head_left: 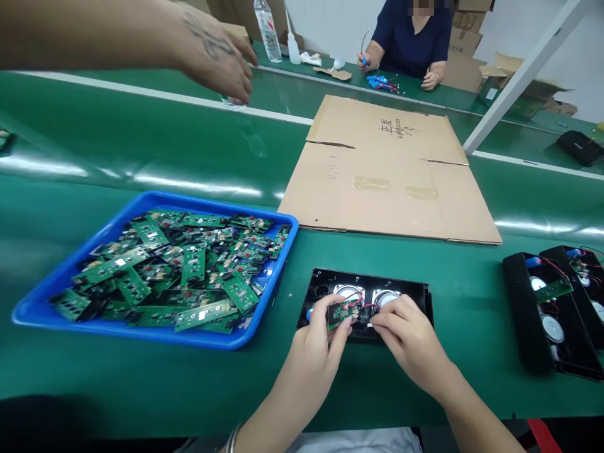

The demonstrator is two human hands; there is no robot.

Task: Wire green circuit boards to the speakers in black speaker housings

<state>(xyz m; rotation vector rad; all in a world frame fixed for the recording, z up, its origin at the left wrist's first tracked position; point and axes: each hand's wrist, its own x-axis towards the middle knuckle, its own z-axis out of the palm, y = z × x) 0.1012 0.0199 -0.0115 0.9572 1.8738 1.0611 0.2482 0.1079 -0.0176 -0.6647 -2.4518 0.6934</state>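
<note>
My left hand [325, 330] pinches a small green circuit board [338, 313] between thumb and fingers. Close beside it, my right hand [406, 324] has its fingertips closed on a small white wire connector [370, 325]; red and black wires run near it. Both hands are over a black speaker housing [415, 290] lying flat on the green table. Two round speakers [387, 298] are set in this housing, partly covered by my fingers. At its left side a bit of a blue part [309, 314] shows.
A blue tray [236, 340] heaped with circuit boards stands left. Flattened cardboard [387, 182] lies behind the housing. More black housings [528, 314] are at right. Another person's arm [202, 47] reaches in at upper left; a co-worker [410, 44] sits opposite, near a water bottle [268, 31].
</note>
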